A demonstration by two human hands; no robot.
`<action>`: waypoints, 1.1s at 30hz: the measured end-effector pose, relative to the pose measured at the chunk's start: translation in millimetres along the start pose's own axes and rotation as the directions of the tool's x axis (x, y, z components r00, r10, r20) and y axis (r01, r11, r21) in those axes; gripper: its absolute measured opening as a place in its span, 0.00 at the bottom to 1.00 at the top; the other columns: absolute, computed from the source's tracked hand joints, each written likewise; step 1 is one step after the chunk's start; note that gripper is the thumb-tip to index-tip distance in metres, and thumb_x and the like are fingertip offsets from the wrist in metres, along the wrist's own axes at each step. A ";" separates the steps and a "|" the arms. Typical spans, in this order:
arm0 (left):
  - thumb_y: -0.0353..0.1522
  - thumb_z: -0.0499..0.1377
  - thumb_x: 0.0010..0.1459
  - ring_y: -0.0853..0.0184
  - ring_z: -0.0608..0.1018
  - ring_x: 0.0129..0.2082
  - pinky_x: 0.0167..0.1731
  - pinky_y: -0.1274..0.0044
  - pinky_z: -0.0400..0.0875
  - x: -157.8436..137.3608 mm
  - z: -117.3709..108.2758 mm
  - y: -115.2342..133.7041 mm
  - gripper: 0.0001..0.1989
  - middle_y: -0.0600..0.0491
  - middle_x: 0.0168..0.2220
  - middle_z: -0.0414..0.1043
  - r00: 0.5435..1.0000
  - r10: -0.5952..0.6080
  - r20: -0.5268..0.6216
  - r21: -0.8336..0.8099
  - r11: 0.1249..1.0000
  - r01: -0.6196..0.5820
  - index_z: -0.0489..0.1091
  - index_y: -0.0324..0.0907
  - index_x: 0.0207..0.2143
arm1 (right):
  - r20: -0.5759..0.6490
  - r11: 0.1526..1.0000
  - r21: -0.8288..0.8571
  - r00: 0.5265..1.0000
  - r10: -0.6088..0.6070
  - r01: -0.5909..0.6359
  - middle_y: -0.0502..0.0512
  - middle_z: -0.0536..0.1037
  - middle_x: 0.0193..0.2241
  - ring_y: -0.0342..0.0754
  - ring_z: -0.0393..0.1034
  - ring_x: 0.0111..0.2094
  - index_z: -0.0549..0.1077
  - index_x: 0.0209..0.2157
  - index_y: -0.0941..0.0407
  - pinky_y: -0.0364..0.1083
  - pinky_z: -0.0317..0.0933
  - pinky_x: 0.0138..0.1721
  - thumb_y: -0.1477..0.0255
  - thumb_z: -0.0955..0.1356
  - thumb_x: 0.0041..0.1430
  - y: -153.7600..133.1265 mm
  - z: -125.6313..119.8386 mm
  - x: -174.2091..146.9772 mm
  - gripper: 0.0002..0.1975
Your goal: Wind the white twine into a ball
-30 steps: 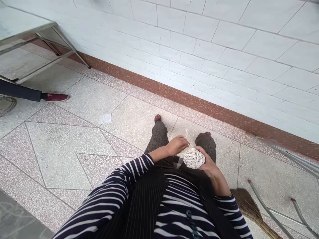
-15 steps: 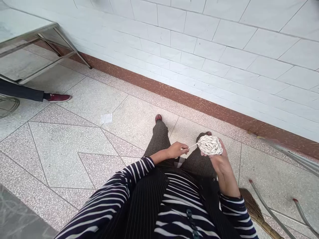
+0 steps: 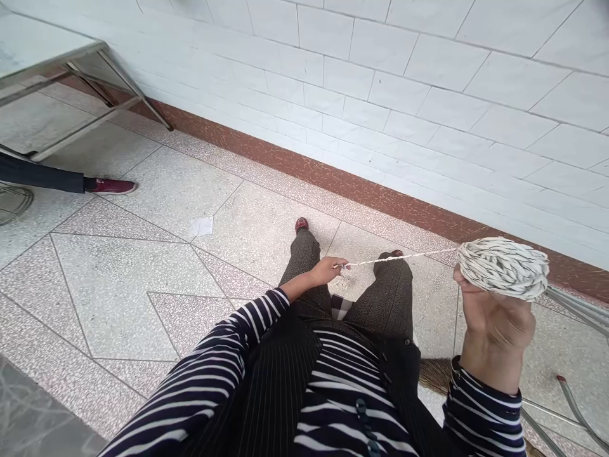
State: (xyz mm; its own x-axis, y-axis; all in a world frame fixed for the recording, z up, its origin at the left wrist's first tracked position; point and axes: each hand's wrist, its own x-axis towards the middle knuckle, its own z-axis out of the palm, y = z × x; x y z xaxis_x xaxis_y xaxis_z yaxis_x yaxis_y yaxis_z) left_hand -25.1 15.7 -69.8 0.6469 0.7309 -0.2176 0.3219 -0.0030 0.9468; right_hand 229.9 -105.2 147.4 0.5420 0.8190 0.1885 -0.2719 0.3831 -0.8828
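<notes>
Bundle of white twisted cord (image 3: 503, 268), oval, at right, cupped in the right hand (image 3: 495, 317); the left hand (image 3: 328, 271) pinches its thin white strand (image 3: 419, 255). Light and squashy, I'd guess; best cradled from beneath.

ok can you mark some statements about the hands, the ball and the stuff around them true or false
1. The right hand holds the ball. True.
2. The cord hangs loose from the ball to the floor. False: it runs across to the left hand.
3. The paper is on the table. False: it lies on the floor.
4. Both sleeves are striped. True.
</notes>
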 end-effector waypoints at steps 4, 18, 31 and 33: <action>0.21 0.51 0.56 0.69 0.80 0.35 0.36 0.79 0.76 10.8 -3.2 -5.1 0.16 0.47 0.37 0.80 0.995 -0.101 -0.028 -0.047 0.994 0.099 0.77 0.32 0.41 | -0.024 0.997 -0.020 0.997 -0.068 0.068 0.51 0.73 0.52 0.53 0.69 0.47 0.76 0.45 0.46 0.46 0.66 0.30 0.77 0.73 0.40 -15.8 -3.9 -3.5 0.26; 0.27 0.60 0.58 0.59 0.69 0.63 0.64 0.65 0.60 42.4 20.4 66.6 0.35 0.45 0.64 0.66 0.970 0.218 0.112 0.139 0.963 -0.232 0.58 0.43 0.67 | 0.107 0.903 -0.427 0.990 0.094 -0.039 0.56 0.75 0.50 0.59 0.72 0.49 0.71 0.51 0.48 0.55 0.70 0.41 0.72 0.79 0.39 7.0 8.8 -27.6 0.34; 0.37 0.53 0.67 0.71 0.75 0.33 0.41 0.80 0.66 -2.1 26.7 73.5 0.19 0.52 0.31 0.77 0.975 0.180 0.131 -0.095 0.981 -0.168 0.75 0.36 0.28 | 0.021 0.867 -0.444 0.964 0.264 -0.227 0.48 0.77 0.34 0.46 0.73 0.25 0.65 0.48 0.52 0.42 0.61 0.25 0.71 0.78 0.42 47.9 9.1 -11.5 0.32; 0.37 0.53 0.66 0.72 0.72 0.30 0.36 0.81 0.64 -9.9 20.3 66.9 0.19 0.53 0.29 0.75 0.975 0.138 0.174 -0.037 0.990 -0.134 0.75 0.36 0.27 | -0.035 0.872 -0.419 0.965 0.261 -0.252 0.47 0.77 0.31 0.47 0.73 0.22 0.64 0.48 0.52 0.42 0.58 0.22 0.70 0.78 0.42 54.2 2.7 -5.4 0.32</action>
State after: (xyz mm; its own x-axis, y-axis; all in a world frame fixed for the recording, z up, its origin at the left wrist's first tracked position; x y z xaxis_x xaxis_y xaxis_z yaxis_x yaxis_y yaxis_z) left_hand 4.1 -5.5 -9.1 0.7952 0.5938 -0.1225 0.2067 -0.0756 0.9755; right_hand 210.1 -87.7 99.7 0.4795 0.8752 -0.0641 -0.0400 -0.0511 -0.9979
